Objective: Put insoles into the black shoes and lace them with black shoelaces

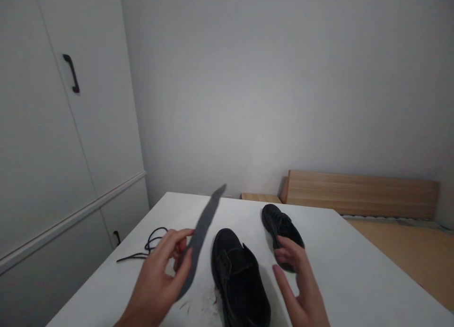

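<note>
My left hand (161,277) holds a thin grey insole (203,232) edge-on above the white table (354,270), its tip pointing up and away. Just right of it lies a black shoe (238,277) without laces, its tongue open. My right hand (300,282) is open with fingers spread, its fingertips at the heel end of a second black shoe (282,228) that lies farther back and still has laces.
A loose black shoelace (151,245) lies on the table's left side. White cupboard doors with a black handle (72,73) stand at the left. A wooden bed frame (362,192) sits behind the table at the right.
</note>
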A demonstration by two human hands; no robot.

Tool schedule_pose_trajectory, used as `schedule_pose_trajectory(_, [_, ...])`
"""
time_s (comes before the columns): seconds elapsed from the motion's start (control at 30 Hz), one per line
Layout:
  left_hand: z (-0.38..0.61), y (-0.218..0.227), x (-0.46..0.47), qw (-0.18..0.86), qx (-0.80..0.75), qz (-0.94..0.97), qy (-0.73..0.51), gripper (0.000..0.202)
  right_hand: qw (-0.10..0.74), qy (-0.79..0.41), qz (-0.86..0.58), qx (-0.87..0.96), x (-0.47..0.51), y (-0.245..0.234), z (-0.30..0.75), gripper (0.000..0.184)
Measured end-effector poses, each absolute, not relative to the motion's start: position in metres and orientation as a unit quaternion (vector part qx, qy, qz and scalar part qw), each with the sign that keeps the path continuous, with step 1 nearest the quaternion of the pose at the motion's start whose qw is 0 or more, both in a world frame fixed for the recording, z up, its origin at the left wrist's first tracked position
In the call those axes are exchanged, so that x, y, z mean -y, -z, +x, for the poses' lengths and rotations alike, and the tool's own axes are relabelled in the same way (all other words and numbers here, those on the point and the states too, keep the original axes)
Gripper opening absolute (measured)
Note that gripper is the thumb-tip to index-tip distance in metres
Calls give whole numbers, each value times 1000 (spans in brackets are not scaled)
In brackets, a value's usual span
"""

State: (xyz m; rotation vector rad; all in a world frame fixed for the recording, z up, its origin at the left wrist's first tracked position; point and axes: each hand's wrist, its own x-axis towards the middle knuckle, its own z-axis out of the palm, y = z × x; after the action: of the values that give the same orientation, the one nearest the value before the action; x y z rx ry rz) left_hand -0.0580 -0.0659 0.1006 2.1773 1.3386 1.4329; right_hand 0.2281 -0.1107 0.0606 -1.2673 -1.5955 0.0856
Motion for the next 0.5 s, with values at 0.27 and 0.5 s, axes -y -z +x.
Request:
schedule_pose_trajectory(0.27, [17,-131,92,306,-154,851,-398,47,584,-190,-448,650,120,-90,187,43])
schedule_pose_trajectory(0.5, [20,-110,58,248,-355,873,-225,69,498,-59,-538,678,132,-133,235,21])
